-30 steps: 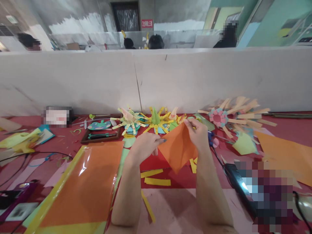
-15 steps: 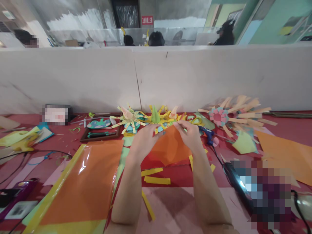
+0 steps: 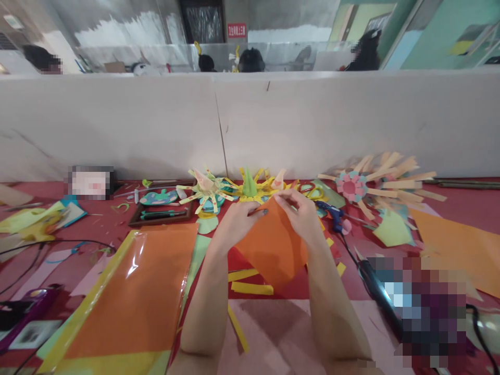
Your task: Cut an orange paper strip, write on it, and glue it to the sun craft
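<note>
Between my hands is a sheet of orange paper (image 3: 271,245), held up with one corner pointing away from me. My left hand (image 3: 241,221) grips its left edge, thumb over the paper. My right hand (image 3: 297,208) pinches the upper corner between thumb and fingers. Beneath the sheet a piece of red paper (image 3: 237,260) partly shows. Yellow paper strips (image 3: 252,288) lie around it on the red table. Just beyond my hands stand paper flowers, one with a green pointed centre (image 3: 249,185) and one with a pale pink cone (image 3: 205,181).
A clear sleeve of orange paper (image 3: 128,291) lies at left, near a tray (image 3: 183,219) with pens. At right are a blue glue gun (image 3: 332,213), scissors (image 3: 312,190), a peach paper flower (image 3: 351,186) and a dark device (image 3: 383,297). A white partition (image 3: 312,125) stands behind.
The orange paper has turned so a corner points away and its lower part hangs nearer me. My left hand has shifted slightly; my right hand has moved slightly left along the edge.
</note>
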`<action>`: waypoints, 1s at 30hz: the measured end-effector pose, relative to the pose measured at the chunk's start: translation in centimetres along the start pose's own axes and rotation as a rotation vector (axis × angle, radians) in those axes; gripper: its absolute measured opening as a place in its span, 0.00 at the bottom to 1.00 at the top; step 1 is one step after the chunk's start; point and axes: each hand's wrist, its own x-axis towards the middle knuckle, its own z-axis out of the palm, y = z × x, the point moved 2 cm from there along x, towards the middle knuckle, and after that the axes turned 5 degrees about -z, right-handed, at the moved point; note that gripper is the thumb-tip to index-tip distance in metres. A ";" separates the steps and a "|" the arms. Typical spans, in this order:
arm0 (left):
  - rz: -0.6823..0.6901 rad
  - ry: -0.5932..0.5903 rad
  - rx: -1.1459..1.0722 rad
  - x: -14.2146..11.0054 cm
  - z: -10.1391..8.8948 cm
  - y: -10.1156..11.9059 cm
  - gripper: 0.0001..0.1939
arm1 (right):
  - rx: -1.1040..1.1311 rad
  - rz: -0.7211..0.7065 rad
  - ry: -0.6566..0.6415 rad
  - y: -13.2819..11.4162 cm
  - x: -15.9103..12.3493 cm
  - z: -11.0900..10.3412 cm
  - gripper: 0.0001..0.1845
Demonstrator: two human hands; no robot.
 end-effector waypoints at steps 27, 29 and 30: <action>0.063 -0.024 0.107 -0.8 -0.6 0.2 0.09 | -0.095 0.054 0.234 2.4 0.3 -2.4 0.12; 0.027 -0.035 0.141 -1.1 -1.0 -0.5 0.09 | -0.106 0.058 0.289 2.9 0.3 -2.8 0.12; 0.007 -0.043 0.152 -1.3 -1.3 -0.9 0.09 | -0.113 0.061 0.328 3.2 0.3 -3.2 0.12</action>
